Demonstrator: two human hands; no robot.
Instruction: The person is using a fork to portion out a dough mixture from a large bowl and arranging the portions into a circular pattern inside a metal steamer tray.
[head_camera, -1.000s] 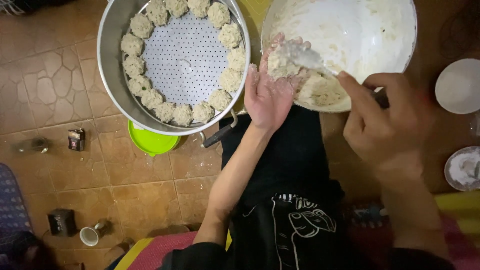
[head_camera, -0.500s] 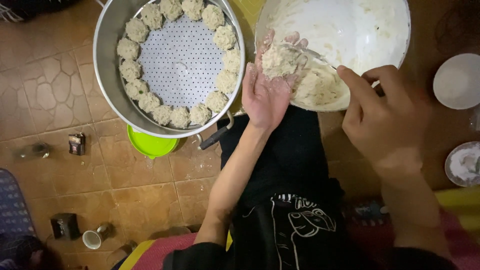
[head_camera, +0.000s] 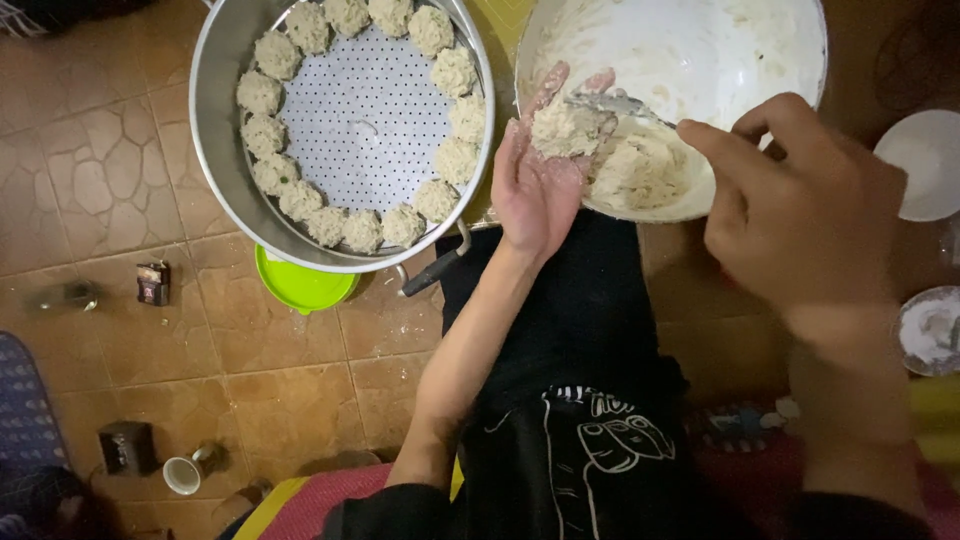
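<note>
So far, a ring of shaped dumplings (head_camera: 262, 93) has been set round the edge of the perforated steamer tray (head_camera: 365, 115), and the ring is closed but for whatever the frame cuts off at the top; the whole middle of the tray is bare. A lump of filling (head_camera: 556, 128) lies on the open, cupped left hand (head_camera: 535, 175), held over the rim of the white bowl (head_camera: 770, 60); it is being pressed by a spoon (head_camera: 615, 103), on whose handle the right hand (head_camera: 800, 215) is closed. Some mixture is left low in the bowl, so a good part of the shaping is judged to remain; the piece in hand is not yet placed.
</note>
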